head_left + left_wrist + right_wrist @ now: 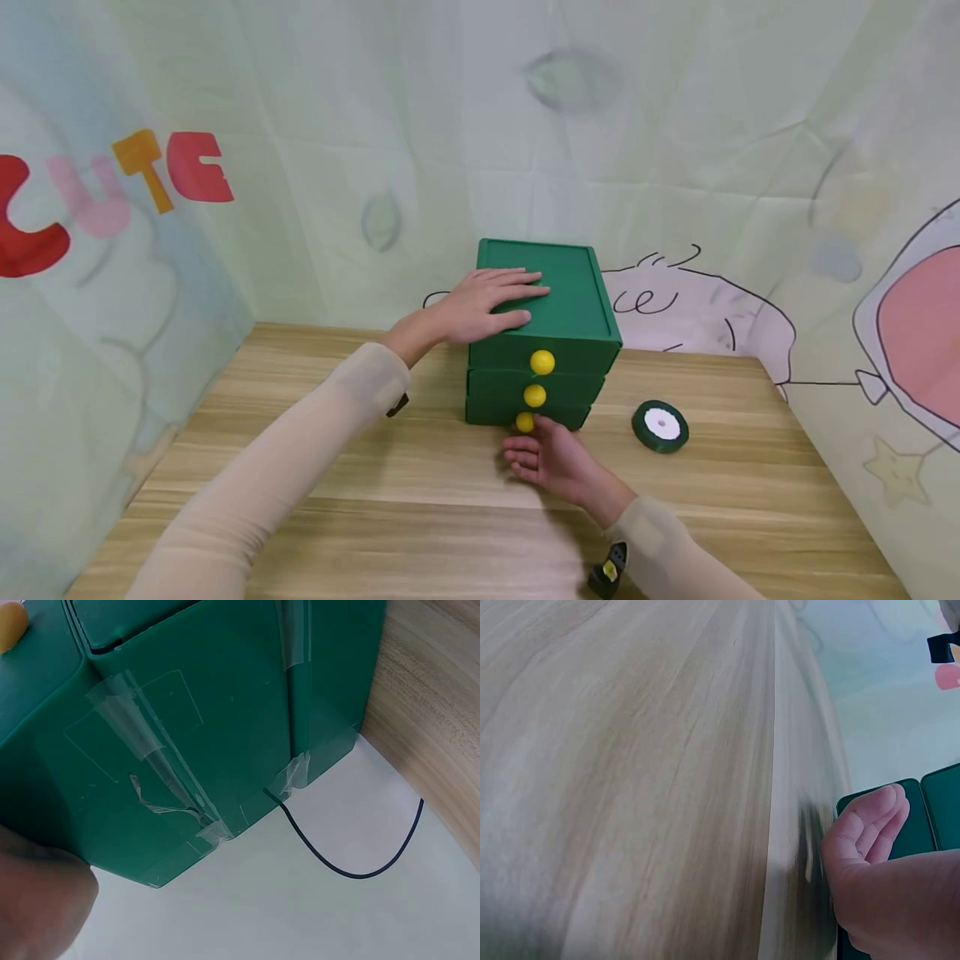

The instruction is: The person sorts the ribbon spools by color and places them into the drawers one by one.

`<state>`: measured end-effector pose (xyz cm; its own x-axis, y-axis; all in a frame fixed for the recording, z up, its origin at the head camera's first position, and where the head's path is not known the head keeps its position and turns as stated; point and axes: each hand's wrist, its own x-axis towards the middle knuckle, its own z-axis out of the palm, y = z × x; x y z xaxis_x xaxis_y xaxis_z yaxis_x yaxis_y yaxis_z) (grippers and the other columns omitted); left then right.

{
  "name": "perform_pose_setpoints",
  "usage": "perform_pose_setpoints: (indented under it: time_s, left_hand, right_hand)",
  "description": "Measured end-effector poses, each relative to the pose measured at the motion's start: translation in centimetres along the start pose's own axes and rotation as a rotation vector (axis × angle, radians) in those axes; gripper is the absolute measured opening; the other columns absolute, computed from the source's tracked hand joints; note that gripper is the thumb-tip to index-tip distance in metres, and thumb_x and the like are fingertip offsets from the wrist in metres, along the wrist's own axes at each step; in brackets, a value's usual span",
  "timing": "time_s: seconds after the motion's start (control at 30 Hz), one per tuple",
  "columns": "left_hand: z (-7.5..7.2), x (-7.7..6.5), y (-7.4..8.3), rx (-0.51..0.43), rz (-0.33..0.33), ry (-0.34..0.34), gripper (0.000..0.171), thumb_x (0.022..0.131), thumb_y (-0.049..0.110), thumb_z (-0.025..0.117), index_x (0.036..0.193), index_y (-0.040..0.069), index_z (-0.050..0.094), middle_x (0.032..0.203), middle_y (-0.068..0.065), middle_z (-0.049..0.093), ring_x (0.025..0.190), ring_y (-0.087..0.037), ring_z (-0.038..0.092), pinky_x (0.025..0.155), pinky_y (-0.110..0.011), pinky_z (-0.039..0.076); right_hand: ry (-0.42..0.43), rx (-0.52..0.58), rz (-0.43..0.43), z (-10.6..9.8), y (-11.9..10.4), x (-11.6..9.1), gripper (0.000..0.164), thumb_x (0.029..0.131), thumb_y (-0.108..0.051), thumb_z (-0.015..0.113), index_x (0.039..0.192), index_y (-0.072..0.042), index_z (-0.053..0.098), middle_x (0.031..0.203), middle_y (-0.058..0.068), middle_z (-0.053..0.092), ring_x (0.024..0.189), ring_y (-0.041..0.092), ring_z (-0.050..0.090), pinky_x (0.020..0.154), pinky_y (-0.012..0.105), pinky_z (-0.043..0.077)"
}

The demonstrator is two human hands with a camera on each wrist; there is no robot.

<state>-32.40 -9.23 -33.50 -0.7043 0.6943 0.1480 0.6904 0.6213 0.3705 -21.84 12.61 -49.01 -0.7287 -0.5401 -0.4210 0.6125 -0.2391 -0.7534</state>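
A green three-drawer box (558, 287) stands near the back of the table, with a round yellow knob on each drawer front. My left hand (480, 307) rests on its top, palm down with fingers spread. Low at the front, my right hand (558, 462) pinches the bottom yellow knob (525, 422) between thumb and forefinger, the other fingers loosely bent. All three drawers look pushed in. In the left wrist view, clear tape (127, 712) runs across the seams of the box's side. The right wrist view shows my right hand (877, 877) against the green drawer fronts; the knob is hidden there.
A dark green ribbon spool (661, 426) with a white centre lies on the wood-grain table (420, 517), right of the box. Printed cloth (322, 208) hangs behind the table and along both sides. The box's back is close to the cloth.
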Motion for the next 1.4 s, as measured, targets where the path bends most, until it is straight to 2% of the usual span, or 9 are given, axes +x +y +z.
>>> perform_pose_setpoints:
  time_s: [0.2, 0.33, 0.93, 1.17, 1.4]
  left_hand:
    - [0.1, 0.0, 0.1, -0.002, -0.001, -0.006, 0.055, 0.112, 0.041, 0.049, 0.163, 0.021, 0.045, 0.174, -0.002, 0.031, 0.164, -0.027, 0.018, 0.130, -0.058, 0.010]
    - [0.0, 0.0, 0.0, 0.001, -0.005, -0.006, 0.055, 0.112, 0.041, 0.049, 0.164, 0.022, 0.045, 0.175, -0.002, 0.031, 0.164, -0.027, 0.018, 0.130, -0.057, 0.010]
    - [0.1, 0.1, 0.0, -0.005, -0.002, -0.006, 0.055, 0.112, 0.041, 0.048, 0.164, 0.021, 0.045, 0.174, -0.002, 0.031, 0.164, -0.027, 0.018, 0.131, -0.057, 0.008]
    - [0.1, 0.1, 0.0, -0.005, -0.004, -0.008, 0.055, 0.112, 0.042, 0.048, 0.164, 0.022, 0.044, 0.175, -0.001, 0.030, 0.164, -0.026, 0.018, 0.131, -0.057, 0.008]
    - [0.0, 0.0, 0.0, -0.014, -0.005, -0.006, 0.056, 0.112, 0.042, 0.048, 0.164, 0.022, 0.045, 0.175, -0.002, 0.030, 0.164, -0.027, 0.017, 0.131, -0.058, 0.006]
  right_hand:
    - [0.048, -0.003, 0.020, 0.2, 0.2, 0.3, 0.047, 0.117, -0.032, 0.020, 0.143, 0.003, 0.039, 0.099, 0.002, 0.072, 0.089, 0.012, 0.069, 0.083, 0.026, 0.056]
    - [0.050, -0.002, 0.020, 0.3, 0.2, 0.2, 0.047, 0.118, -0.032, 0.021, 0.145, 0.003, 0.036, 0.099, 0.003, 0.072, 0.089, 0.012, 0.068, 0.082, 0.026, 0.056]
    - [0.027, 0.015, 0.060, 0.3, 0.7, -0.7, 0.045, 0.117, -0.033, 0.021, 0.137, 0.000, 0.045, 0.098, 0.002, 0.074, 0.089, 0.013, 0.069, 0.085, 0.028, 0.056]
    - [0.052, -0.027, 0.049, 0.5, 1.5, -1.2, 0.046, 0.117, -0.034, 0.023, 0.139, 0.000, 0.044, 0.097, 0.001, 0.073, 0.090, 0.013, 0.070, 0.084, 0.028, 0.057]
    - [0.032, -0.043, 0.033, 0.6, 2.3, -2.0, 0.045, 0.117, -0.036, 0.024, 0.136, -0.002, 0.047, 0.096, 0.000, 0.074, 0.089, 0.013, 0.070, 0.085, 0.028, 0.057]
